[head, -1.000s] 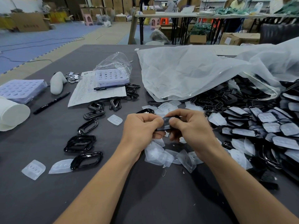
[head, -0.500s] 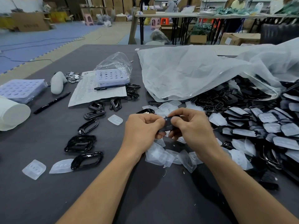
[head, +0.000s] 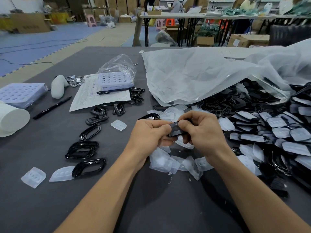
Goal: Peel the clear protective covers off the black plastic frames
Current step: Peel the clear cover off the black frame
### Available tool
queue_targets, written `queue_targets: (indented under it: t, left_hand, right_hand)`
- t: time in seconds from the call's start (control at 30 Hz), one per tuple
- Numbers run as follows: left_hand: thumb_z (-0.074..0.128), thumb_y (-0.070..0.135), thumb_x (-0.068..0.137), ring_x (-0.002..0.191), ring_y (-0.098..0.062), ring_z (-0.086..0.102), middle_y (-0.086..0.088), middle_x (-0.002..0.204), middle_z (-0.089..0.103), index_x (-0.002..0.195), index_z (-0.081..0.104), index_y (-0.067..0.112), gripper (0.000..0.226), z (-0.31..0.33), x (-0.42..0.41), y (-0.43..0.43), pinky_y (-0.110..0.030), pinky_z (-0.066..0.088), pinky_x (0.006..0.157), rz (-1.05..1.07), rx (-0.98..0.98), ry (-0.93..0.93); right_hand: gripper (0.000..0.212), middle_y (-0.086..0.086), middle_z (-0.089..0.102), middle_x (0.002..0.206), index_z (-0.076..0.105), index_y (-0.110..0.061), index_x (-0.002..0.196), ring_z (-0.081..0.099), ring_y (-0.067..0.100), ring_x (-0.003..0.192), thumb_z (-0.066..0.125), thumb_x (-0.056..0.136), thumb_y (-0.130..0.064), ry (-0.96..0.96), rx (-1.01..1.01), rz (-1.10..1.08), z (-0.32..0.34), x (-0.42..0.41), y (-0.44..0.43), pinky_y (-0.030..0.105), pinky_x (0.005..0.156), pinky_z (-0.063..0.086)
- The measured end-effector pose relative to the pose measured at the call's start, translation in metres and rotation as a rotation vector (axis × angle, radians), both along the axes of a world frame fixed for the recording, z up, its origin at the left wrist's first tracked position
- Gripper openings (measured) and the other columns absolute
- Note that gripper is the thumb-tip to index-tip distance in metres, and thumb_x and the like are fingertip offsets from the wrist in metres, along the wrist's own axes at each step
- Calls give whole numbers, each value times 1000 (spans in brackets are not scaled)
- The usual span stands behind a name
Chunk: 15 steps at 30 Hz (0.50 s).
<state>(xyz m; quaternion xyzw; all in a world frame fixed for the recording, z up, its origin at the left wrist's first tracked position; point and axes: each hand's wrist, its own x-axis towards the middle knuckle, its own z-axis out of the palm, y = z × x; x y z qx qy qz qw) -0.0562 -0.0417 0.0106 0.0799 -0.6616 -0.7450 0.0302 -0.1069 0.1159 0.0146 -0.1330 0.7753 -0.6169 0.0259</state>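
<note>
Both hands, head view, pinch one black frame (head: 175, 129) mid-scene, above the desk (head: 50, 207). The left hand (head: 149, 133) steadies it; the right hand (head: 203, 132) thumbs its edge, likely starting the peel. Just below lie shed covers (head: 168, 163); stripped frames (head: 82, 149) left, unpeeled pile (head: 277, 132) right.

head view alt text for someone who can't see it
The left hand and right hand pinch one small black plastic frame over a dark grey table. Loose clear plastic covers lie under the hands, bare black frames to their left, a heap of covered frames to their right.
</note>
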Motion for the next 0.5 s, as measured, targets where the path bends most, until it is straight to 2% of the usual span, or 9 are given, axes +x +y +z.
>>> queue_targets:
  t: [0.13,0.3,0.43,0.5]
  left_hand:
    - [49,-9,90,90,-31,79,-19,96,80,96,84,9,40,4,1,-6,-31,64,70,-104,23,-52]
    - [64,-4,92,86,-26,78,-18,96,80,97,83,9,24,3,2,-8,-22,60,65,-99,11,-58]
    - [67,-8,88,79,-20,77,-16,92,80,91,84,11,26,1,2,-5,-19,58,64,-76,-8,-44]
    - [68,-10,86,75,-18,77,-16,90,80,89,84,11,26,1,2,-5,-19,58,64,-47,-26,-46]
  right_hand:
    - [24,15,64,58,74,-22,77,55,20,46,67,93,-5,-2,6,22,1,-3,3,26,44,39]
    - [20,15,66,60,75,-22,79,57,20,48,69,91,-6,-13,-1,48,3,-1,4,28,47,43]
    - [21,17,70,66,77,-23,84,60,19,52,69,89,-5,-32,-13,73,3,0,6,25,50,46]
    - [22,11,70,65,78,-23,90,61,17,54,69,87,-3,-51,-15,97,2,1,6,26,53,48]
